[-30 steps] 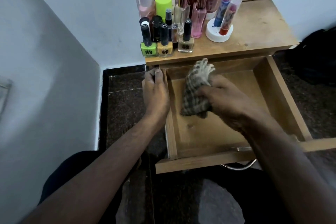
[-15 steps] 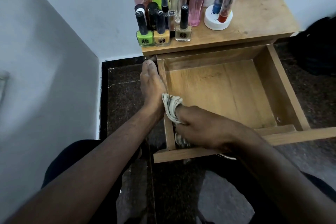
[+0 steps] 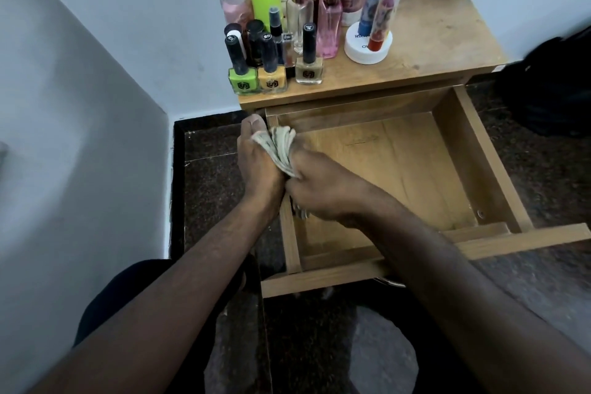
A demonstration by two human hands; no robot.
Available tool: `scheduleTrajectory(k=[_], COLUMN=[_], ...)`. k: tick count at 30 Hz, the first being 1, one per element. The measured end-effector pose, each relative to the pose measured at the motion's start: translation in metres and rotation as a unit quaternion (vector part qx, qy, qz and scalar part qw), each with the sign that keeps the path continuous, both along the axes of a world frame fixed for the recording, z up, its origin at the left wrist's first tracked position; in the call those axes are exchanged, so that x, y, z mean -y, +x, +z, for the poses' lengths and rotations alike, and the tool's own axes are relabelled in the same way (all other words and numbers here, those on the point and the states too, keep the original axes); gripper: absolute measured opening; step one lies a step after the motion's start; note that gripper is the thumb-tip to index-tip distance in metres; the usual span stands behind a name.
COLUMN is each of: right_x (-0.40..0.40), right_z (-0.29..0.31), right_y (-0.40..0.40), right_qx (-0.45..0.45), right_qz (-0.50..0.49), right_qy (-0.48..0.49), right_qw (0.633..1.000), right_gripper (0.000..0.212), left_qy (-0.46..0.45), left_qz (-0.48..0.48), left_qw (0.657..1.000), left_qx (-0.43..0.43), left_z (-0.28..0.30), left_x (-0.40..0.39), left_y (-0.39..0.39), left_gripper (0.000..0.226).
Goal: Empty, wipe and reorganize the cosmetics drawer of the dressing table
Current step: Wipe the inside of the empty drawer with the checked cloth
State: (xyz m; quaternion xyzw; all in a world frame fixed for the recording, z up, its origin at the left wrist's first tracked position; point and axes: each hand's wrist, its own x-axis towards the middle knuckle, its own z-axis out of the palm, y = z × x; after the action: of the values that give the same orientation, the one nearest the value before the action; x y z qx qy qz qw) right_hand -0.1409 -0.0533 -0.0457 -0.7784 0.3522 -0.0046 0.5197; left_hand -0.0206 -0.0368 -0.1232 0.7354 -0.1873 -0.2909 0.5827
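1. Pale walls meet a dark stone floor (image 3: 211, 176) at the left of the frame; a wooden worktop (image 3: 441, 41) fills the upper right.
2. Below it the drawer (image 3: 479, 169) stands pulled out, its bottom bare.
3. Nail polish bottles (image 3: 271, 73), perfume bottles (image 3: 329, 16) and a white jar (image 3: 367, 48) crowd the worktop's left half.
4. At the drawer's left wall, the right hand (image 3: 326, 192) is closed around a checked cloth (image 3: 281, 150), rubbing along the wall's top edge.
5. Just beside it, touching the cloth, the left hand (image 3: 256, 166) is curled over the same wall from outside, steadying it.
6. Wiping looks to be the step in hand; emptying seems done.
7. Next, I judge, the remaining walls need the cloth, then the bottles go back in.
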Motion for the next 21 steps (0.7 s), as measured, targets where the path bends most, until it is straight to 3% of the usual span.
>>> scheduleTrajectory(k=[3, 5, 7, 10, 12, 14, 17, 19, 21], right_x=[-0.008, -0.006, 0.003, 0.026, 0.039, 0.046, 0.044, 0.035, 0.027], right_z=[0.001, -0.001, 0.0, -0.001, 0.002, 0.012, 0.021, 0.015, 0.005], right_y=[-0.033, -0.052, -0.066, -0.096, -0.121, -0.136, -0.128, -0.112, -0.103], right_qx=[-0.072, -0.059, -0.022, 0.031, 0.073, 0.086, 0.069, -0.013, -0.13], right_qz=[0.126, 0.127, 0.022, -0.169, -0.182, -0.143, -0.058, 0.062, 0.206], right_qy=[-0.018, 0.02, 0.129, 0.239, 0.156, -0.048, -0.291, -0.315, -0.27], right_qw=[0.989, 0.99, 0.991, 0.956, 0.968, 0.985, 0.952, 0.947, 0.932], right_gripper=[0.027, 0.024, 0.015, 0.02, 0.031, 0.029, 0.027, 0.038, 0.039], left_qy=[0.025, 0.032, 0.026, 0.021, 0.011, 0.009, 0.008, 0.016, 0.022], left_qz=[0.002, 0.001, 0.001, -0.012, -0.02, -0.026, -0.03, -0.027, -0.02], left_qw=[1.0, 0.999, 0.998, 0.997, 0.997, 0.996, 0.996, 0.996, 0.997], left_qx=[-0.009, 0.033, 0.06, 0.075, 0.079, 0.084, 0.084, 0.082, 0.072], left_z=[0.006, 0.009, 0.006, 0.004, 0.005, 0.003, 0.002, 0.002, 0.002], left_x=[0.0, 0.001, 0.003, 0.001, -0.001, -0.002, -0.001, -0.001, 0.0], left_y=[-0.001, -0.003, -0.002, -0.003, -0.004, -0.003, -0.002, -0.002, -0.002], left_gripper=[0.023, 0.027, 0.027, 0.028, 0.025, 0.026, 0.03, 0.035, 0.035])
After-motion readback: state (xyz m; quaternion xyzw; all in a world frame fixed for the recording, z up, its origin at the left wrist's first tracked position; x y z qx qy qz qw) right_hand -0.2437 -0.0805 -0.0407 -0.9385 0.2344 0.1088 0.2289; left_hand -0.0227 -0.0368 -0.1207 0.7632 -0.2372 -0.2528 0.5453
